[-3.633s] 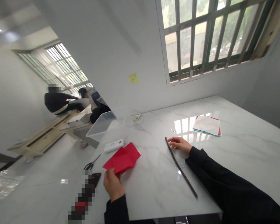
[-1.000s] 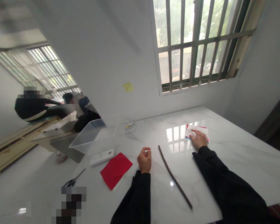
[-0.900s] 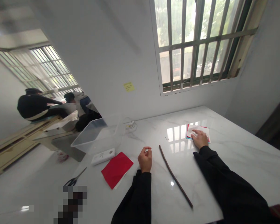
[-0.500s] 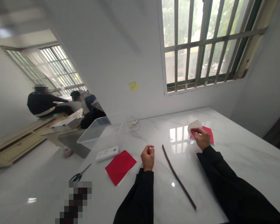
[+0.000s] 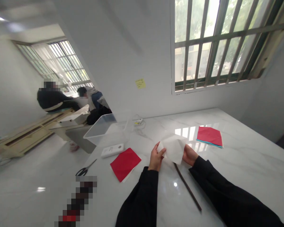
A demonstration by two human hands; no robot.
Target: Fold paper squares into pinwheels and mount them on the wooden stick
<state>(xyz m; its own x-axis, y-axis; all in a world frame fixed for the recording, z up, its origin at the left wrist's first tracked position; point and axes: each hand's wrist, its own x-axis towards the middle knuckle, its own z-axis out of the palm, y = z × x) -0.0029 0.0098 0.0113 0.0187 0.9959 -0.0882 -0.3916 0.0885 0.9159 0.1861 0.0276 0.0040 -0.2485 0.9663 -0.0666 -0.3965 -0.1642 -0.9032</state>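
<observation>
Between both hands a thin white sheet of paper (image 5: pixel 172 149) is held up above the table. My left hand (image 5: pixel 156 157) pinches its left edge, thumb in front. At the opposite edge my right hand (image 5: pixel 189 155) grips the sheet, its fingers partly behind it. Below the paper lies a thin brown stick (image 5: pixel 188 187), its far end hidden by the sheet. A stack of red and blue sheets (image 5: pixel 209 136) rests to the right, beyond my right hand. Red sheets with white under them (image 5: pixel 125 164) lie left of my left hand.
On the left side of the white marbled table (image 5: pixel 246 176) are scissors (image 5: pixel 85 168), a white power bank (image 5: pixel 112 150) and a clear plastic bin (image 5: pixel 106 132). A small white device with a cable (image 5: pixel 139 121) sits by the wall. Two people (image 5: pixel 54 97) are in the background.
My right hand has brought the white sheet from the red-and-blue stack leftward to the middle. My left hand, previously curled beside the stick, now grips the sheet's left edge.
</observation>
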